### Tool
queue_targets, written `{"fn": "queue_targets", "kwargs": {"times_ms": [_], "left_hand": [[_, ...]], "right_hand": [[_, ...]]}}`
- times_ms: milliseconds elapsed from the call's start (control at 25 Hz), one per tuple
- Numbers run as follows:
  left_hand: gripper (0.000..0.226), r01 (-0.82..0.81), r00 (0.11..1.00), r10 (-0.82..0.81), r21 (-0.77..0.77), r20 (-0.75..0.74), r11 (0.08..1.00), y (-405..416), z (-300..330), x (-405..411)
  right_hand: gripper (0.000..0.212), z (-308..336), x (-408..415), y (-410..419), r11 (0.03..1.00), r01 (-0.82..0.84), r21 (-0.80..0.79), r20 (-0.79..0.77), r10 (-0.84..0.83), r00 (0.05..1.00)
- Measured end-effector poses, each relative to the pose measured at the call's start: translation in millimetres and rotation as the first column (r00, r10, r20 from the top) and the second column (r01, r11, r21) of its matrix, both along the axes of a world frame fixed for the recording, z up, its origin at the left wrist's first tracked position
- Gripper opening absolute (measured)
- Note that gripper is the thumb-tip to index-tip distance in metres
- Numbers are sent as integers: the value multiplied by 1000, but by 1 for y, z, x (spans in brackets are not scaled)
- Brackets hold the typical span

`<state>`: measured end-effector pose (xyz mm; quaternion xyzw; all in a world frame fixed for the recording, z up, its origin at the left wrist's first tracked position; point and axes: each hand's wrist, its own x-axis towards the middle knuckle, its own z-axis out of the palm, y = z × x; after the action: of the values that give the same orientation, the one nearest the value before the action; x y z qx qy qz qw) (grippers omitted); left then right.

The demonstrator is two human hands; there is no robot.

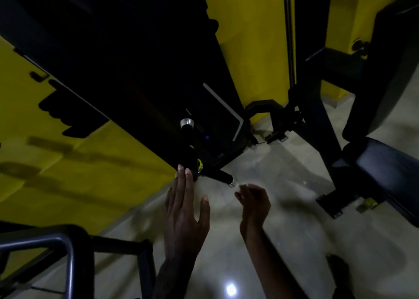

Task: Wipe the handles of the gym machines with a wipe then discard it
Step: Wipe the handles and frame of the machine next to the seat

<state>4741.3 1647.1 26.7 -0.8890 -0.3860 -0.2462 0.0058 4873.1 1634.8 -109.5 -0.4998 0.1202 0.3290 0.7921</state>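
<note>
Short black machine handle (221, 176) with silver end cap; right hand (254, 202) curled, pinching pale blurred wipe (237, 186) at cap; left hand (184, 210) flat, fingers straight; pale floor (283, 219) below.

- Gym, dimly lit.
- Black machine frame (140, 72) with chrome-capped handles (223, 176) at centre.
- Padded bench (385, 162) at right.
- Yellow walls (68, 158) left and far; pale glossy floor (283, 208).

- No text, label, brand, number or sign is showing clearly enough to read anywhere in this dim, blurred view.
- The black shapes on the yellow wall (74, 162) are not reading as letters.
</note>
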Motion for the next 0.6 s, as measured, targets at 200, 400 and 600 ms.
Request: {"fn": "queue_targets", "kwargs": {"times_ms": [200,400,600], "left_hand": [[82,-26,999,27,-33,17,999,-4,-2,6],[84,-17,1000,18,-32,16,999,-2,-1,6],[83,-23,999,25,-62,32,998,-3,-4,7]], "right_hand": [[12,0,12,-2,969,-91,-228,709,229,667],[15,-16,33,21,963,-194,-187,819,262,511],[24,-21,88,39,663,-747,-53,484,671,562]]}}
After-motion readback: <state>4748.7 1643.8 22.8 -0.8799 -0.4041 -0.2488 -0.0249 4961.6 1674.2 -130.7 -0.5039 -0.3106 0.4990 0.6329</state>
